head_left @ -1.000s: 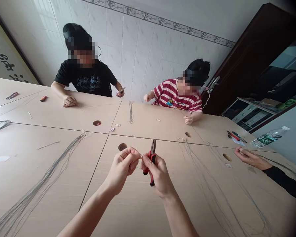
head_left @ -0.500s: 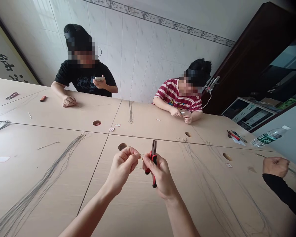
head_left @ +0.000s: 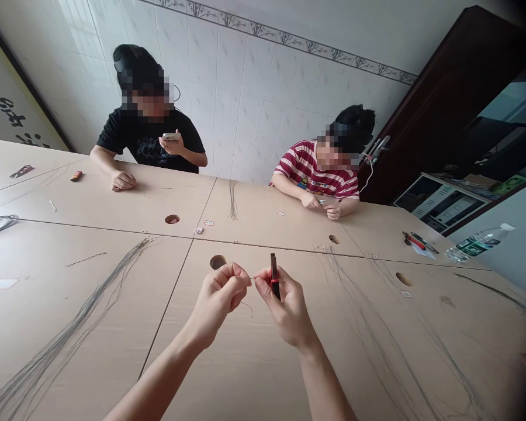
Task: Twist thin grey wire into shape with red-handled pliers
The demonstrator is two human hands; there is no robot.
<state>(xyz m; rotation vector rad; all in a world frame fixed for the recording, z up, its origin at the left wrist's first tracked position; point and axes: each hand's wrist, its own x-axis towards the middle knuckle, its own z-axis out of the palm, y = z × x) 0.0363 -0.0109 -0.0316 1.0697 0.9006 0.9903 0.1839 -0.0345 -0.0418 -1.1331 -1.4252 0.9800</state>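
My left hand (head_left: 219, 295) is closed in a pinch on a thin cord (head_left: 251, 310), whose loose end curls down below the fingers. A tiny pale piece, too small to name, shows between the fingertips of both hands. My right hand (head_left: 291, 310) is wrapped round red-and-black pliers (head_left: 274, 273), their jaws pointing up and away from me. Its thumb and forefinger also pinch close to the left fingertips. Both hands are held just above the table (head_left: 228, 362), near a round cable hole (head_left: 218, 261).
Bundles of grey cords lie left (head_left: 92, 298) and right (head_left: 368, 316). Across the table sit a person holding a phone (head_left: 172, 137) and a person in a striped shirt (head_left: 307, 161). A water bottle (head_left: 480, 242) lies at right, near other pliers (head_left: 414, 240).
My right hand has turned the pliers, so their handles now hide in the palm, and its fingertips have closed in on my left. A co-worker's hand at the right edge has left the view.
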